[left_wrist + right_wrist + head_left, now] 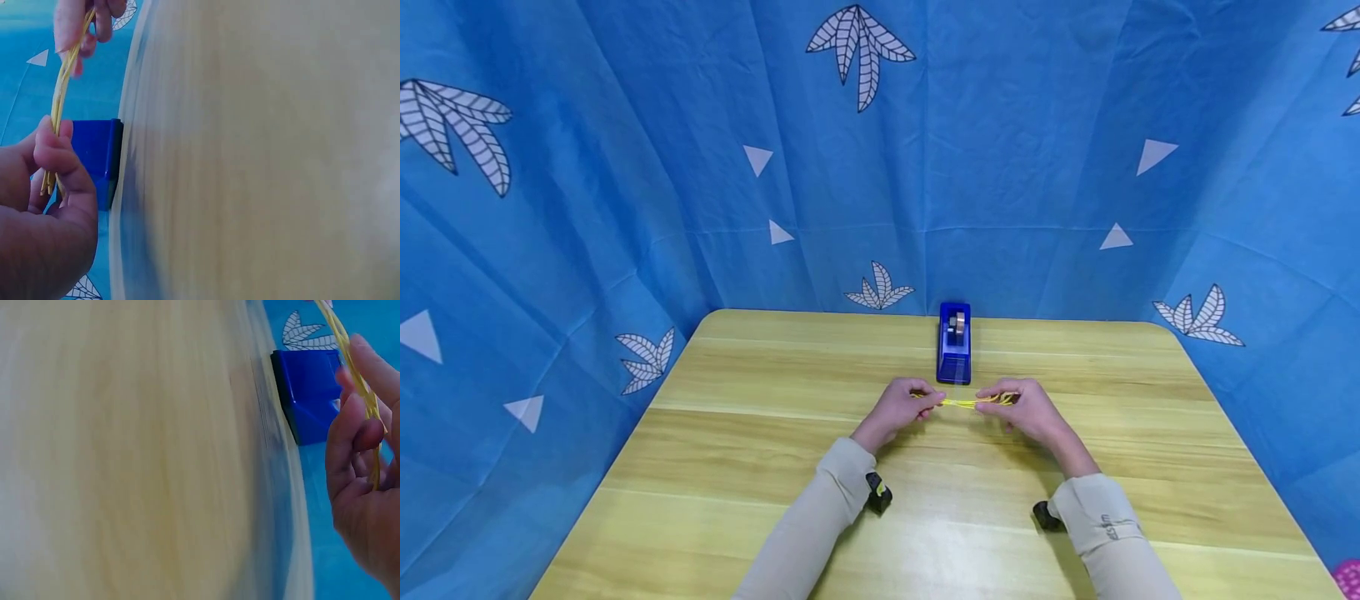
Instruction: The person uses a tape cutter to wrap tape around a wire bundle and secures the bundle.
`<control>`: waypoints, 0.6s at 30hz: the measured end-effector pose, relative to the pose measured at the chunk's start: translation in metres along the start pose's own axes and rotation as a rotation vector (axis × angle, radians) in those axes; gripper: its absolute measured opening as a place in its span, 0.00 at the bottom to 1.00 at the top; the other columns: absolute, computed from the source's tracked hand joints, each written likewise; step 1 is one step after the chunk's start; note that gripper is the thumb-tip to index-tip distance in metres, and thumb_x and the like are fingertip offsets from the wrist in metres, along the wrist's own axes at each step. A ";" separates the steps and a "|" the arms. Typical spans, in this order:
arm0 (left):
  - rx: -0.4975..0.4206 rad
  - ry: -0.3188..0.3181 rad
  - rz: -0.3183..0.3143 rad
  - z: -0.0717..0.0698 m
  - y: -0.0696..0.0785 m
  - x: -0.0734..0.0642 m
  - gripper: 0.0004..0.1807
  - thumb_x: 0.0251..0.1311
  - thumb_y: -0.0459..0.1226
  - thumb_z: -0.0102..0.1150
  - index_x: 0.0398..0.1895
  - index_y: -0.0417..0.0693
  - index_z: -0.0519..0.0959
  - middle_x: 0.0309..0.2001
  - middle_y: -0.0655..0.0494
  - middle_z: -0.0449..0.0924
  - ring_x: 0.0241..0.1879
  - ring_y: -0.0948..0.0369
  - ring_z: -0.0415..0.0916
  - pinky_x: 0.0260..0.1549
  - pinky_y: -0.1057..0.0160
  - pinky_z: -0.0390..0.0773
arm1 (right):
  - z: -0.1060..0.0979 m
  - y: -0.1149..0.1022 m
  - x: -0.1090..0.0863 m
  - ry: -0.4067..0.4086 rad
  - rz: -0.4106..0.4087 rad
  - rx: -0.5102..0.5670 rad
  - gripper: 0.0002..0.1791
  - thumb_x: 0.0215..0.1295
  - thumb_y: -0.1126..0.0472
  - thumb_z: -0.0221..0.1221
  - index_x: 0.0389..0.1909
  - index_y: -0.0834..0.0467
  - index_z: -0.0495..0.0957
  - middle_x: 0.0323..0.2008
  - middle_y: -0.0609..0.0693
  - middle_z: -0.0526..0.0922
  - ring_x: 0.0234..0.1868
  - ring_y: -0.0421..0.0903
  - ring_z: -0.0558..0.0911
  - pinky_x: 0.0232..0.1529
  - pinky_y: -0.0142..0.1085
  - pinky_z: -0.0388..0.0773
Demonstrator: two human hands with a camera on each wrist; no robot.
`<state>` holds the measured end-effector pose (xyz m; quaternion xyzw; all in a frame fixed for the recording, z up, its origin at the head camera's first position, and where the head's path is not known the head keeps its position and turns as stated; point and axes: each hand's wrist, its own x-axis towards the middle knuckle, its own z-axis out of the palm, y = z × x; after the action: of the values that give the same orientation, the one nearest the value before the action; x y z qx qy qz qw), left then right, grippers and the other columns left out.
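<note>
Over table [958, 533], hands [901, 407] [1032, 410] apart (slightly), pinching strands [958, 404]

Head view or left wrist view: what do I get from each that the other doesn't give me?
Only the head view shows the tape roll in the blue dispenser, plus the left sleeve and right sleeve.

Only the left wrist view shows the ends of the yellow strands at the left hand clearly enough to tell apart.

Both show the left hand and right hand pinching the strands, the dispenser, the wooden table and the blue curtain.
</note>
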<state>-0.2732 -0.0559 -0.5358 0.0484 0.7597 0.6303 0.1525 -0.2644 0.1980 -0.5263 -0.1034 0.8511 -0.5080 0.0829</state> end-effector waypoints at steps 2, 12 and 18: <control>0.002 0.019 0.003 0.000 0.001 -0.001 0.11 0.67 0.40 0.69 0.34 0.40 0.85 0.23 0.55 0.77 0.23 0.65 0.71 0.23 0.72 0.72 | 0.001 0.001 0.001 0.026 0.105 0.141 0.28 0.68 0.48 0.68 0.61 0.63 0.81 0.46 0.57 0.83 0.24 0.41 0.77 0.26 0.36 0.84; 0.033 0.054 0.011 0.002 0.001 -0.005 0.09 0.65 0.40 0.71 0.34 0.42 0.86 0.23 0.54 0.79 0.21 0.64 0.71 0.18 0.72 0.67 | 0.003 0.005 0.002 0.041 0.332 0.640 0.38 0.79 0.44 0.54 0.71 0.72 0.65 0.55 0.52 0.73 0.35 0.36 0.74 0.45 0.26 0.84; 0.051 0.060 0.039 0.000 0.001 -0.005 0.10 0.65 0.39 0.71 0.35 0.40 0.87 0.26 0.53 0.80 0.22 0.64 0.72 0.20 0.72 0.68 | 0.004 -0.001 0.001 -0.021 0.352 0.480 0.34 0.74 0.44 0.61 0.60 0.72 0.74 0.40 0.50 0.84 0.27 0.35 0.76 0.36 0.29 0.86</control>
<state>-0.2686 -0.0572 -0.5339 0.0481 0.7786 0.6149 0.1160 -0.2643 0.1939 -0.5276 0.0631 0.7105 -0.6716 0.2003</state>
